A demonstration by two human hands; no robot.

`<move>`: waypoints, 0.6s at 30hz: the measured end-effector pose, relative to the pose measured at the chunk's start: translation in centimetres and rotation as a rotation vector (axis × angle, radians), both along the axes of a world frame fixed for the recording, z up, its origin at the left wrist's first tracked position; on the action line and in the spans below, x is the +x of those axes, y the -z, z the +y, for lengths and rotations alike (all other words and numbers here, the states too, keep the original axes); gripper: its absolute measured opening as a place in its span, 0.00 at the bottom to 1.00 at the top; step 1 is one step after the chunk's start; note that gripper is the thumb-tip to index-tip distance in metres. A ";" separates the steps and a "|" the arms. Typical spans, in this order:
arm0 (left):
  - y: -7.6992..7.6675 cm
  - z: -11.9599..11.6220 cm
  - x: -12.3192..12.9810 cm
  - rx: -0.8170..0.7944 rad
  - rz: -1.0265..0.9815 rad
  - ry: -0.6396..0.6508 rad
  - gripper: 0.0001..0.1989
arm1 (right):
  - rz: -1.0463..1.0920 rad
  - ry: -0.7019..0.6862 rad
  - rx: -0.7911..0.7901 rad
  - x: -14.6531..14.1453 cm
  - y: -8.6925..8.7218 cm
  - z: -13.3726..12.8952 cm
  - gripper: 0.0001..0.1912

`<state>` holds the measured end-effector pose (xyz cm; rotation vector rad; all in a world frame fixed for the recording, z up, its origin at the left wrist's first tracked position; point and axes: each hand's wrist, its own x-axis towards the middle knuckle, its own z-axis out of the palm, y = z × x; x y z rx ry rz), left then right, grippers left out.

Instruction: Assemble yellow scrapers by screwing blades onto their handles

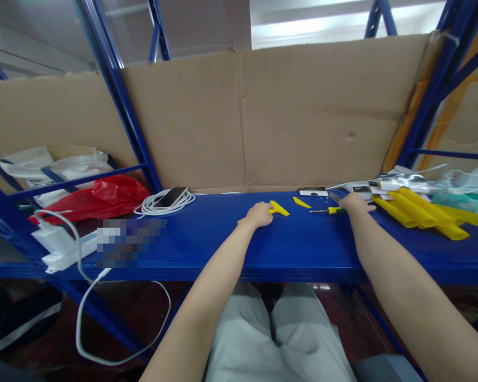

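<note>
My left hand (259,214) is closed on a yellow strip (279,208) on the blue shelf top; one end sticks out past the fingers and a bit shows by the wrist. Further right, my right hand (354,203) reaches down to the shelf with its fingers curled and mostly hidden. A greyish, flat-looking end (334,197) pokes out at its left side, too blurred to name. A screwdriver (330,211) with a yellow and green handle lies just below that hand. Between both hands sits a small yellow scrap (301,202).
Rolled yellow sleeves (422,212) lie at the right, beside white packets (406,183). At the left are a coiled white cable (147,206), a phone (171,197), a red bag (103,196) and a power strip (69,254). Cardboard (302,116) stands behind.
</note>
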<state>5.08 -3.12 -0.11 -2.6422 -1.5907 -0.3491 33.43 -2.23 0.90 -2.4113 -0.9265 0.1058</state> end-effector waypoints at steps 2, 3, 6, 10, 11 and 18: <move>0.0 0.0 0.0 0.003 -0.004 -0.005 0.22 | -0.014 0.000 -0.005 -0.1 0.1 0.0 0.26; 0.0 0.0 0.0 0.001 -0.006 -0.005 0.22 | -0.022 0.002 -0.011 -0.1 0.1 0.0 0.25; 0.0 0.0 0.0 -0.004 -0.007 0.000 0.22 | -0.068 0.001 -0.007 -0.1 0.2 0.0 0.23; 0.0 0.1 0.0 -0.001 -0.014 0.010 0.21 | -0.154 -0.021 0.029 -0.4 -0.1 0.1 0.19; 0.0 0.1 0.1 0.001 -0.017 0.014 0.21 | -0.175 -0.035 0.050 -0.6 -0.3 0.1 0.18; 0.0 -0.1 0.1 0.016 -0.028 0.027 0.17 | -0.331 -0.137 0.259 -2.8 -1.8 -0.9 0.17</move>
